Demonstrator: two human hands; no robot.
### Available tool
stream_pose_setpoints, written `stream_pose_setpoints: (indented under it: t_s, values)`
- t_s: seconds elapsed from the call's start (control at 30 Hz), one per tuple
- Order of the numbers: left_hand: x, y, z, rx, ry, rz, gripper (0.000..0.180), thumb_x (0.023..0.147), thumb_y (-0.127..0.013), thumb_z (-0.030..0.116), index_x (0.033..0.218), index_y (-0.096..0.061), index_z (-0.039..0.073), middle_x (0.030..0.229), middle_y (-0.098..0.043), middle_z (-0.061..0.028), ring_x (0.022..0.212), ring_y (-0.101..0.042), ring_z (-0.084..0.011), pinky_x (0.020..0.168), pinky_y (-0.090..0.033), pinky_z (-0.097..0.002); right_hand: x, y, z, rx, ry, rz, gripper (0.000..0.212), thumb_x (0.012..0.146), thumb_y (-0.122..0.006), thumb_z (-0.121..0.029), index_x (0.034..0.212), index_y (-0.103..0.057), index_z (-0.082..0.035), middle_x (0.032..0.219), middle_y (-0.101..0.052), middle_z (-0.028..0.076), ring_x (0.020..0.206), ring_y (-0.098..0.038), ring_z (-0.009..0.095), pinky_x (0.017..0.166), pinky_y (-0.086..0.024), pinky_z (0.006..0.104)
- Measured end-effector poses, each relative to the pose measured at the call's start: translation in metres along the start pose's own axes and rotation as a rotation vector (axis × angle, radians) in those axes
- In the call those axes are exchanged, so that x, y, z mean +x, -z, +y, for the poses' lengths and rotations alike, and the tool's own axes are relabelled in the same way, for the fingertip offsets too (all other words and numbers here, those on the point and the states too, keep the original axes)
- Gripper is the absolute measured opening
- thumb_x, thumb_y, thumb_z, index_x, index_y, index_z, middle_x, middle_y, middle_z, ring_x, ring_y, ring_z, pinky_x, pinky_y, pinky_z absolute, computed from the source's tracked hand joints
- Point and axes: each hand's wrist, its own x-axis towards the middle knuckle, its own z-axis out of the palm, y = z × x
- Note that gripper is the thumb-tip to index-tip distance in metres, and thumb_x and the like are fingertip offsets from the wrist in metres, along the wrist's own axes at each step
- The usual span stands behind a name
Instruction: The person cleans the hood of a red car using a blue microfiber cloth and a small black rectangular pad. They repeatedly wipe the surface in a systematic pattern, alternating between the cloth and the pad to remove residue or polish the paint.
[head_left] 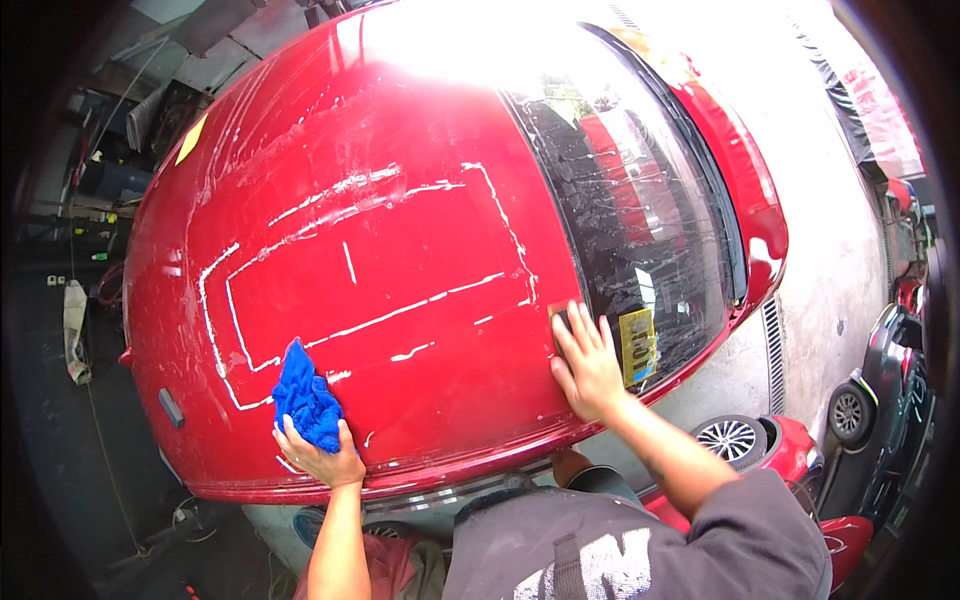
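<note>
The red car roof (400,260) spreads below me, marked with broken white lines in a rough rectangle and streaks that look like dried residue. My left hand (320,455) is closed round a bunched blue cloth (307,400) at the roof's near left part. Close to the roof's edge by the glass, my right hand (588,365) presses a small brown flat pad (558,318) against the paint. Its fingers cover most of the pad, so its exact kind is hidden.
Beside the roof lies a streaked dark window (640,200) with a yellow sticker (637,347). A small grey block (171,407) and a yellow paper (190,140) sit on the roof's left side. Other cars (880,400) stand at the right, including a red one with a silver wheel (730,440).
</note>
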Motion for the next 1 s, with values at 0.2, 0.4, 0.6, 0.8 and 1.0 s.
stream_pose_setpoints:
  t_s: [0.2, 0.4, 0.6, 0.8, 1.0]
  values:
    - [-0.001, 0.004, -0.005, -0.029, -0.007, -0.016, 0.1, 0.093, -0.08, 0.049, 0.169, -0.035, 0.004, 0.17, -0.037, -0.0318, 0.161, -0.032, -0.0502, 0.132, -0.022, -0.0671, 0.113, 0.003, 0.023, -0.08, 0.05, 0.1, 0.063, 0.113, -0.056, -0.034, 0.168, -0.044, -0.005, 0.177, -0.034, 0.029, 0.168, -0.028, 0.046, 0.133, -0.02, 0.0693]
    - [-0.002, 0.002, -0.005, -0.042, -0.067, -0.033, 0.102, 0.095, -0.076, 0.057, 0.169, -0.034, 0.001, 0.169, -0.036, -0.0336, 0.161, -0.032, -0.0534, 0.132, -0.02, -0.0734, 0.366, 0.004, 0.076, -0.25, 0.018, 0.009, 0.064, 0.12, -0.036, -0.046, 0.173, -0.037, -0.01, 0.181, -0.031, 0.022, 0.171, -0.024, 0.037, 0.136, -0.021, 0.0653]
    - [-0.002, 0.005, -0.007, -0.109, -0.089, -0.036, 0.106, 0.092, -0.078, 0.059, 0.17, -0.033, 0.002, 0.171, -0.033, -0.0346, 0.162, -0.028, -0.0584, 0.127, -0.026, -0.0746, 0.519, 0.006, 0.086, 0.064, -0.027, 0.222, 0.061, 0.119, -0.04, -0.05, 0.162, -0.056, -0.011, 0.163, -0.059, 0.024, 0.15, -0.055, 0.044, 0.126, -0.042, 0.0503]
    - [0.001, -0.001, -0.008, -0.097, -0.078, -0.024, 0.104, 0.091, -0.08, 0.055, 0.168, -0.036, 0.001, 0.17, -0.037, -0.0318, 0.161, -0.032, -0.0549, 0.131, -0.023, -0.0733, 0.464, 0.001, 0.081, -0.111, 0.051, 0.217, 0.062, 0.119, -0.04, -0.048, 0.163, -0.055, -0.007, 0.172, -0.048, 0.022, 0.162, -0.041, 0.041, 0.135, -0.03, 0.0481]
    - [0.0, 0.005, -0.004, -0.02, 0.051, -0.044, 0.103, 0.09, -0.082, 0.051, 0.17, -0.035, 0.005, 0.171, -0.035, -0.0343, 0.162, -0.03, -0.053, 0.132, -0.023, -0.0677, 0.158, 0.021, -0.007, -0.165, 0.056, -0.1, 0.083, 0.112, -0.052, -0.05, 0.175, -0.029, -0.002, 0.182, -0.02, 0.031, 0.172, -0.014, 0.045, 0.138, -0.01, 0.0643]
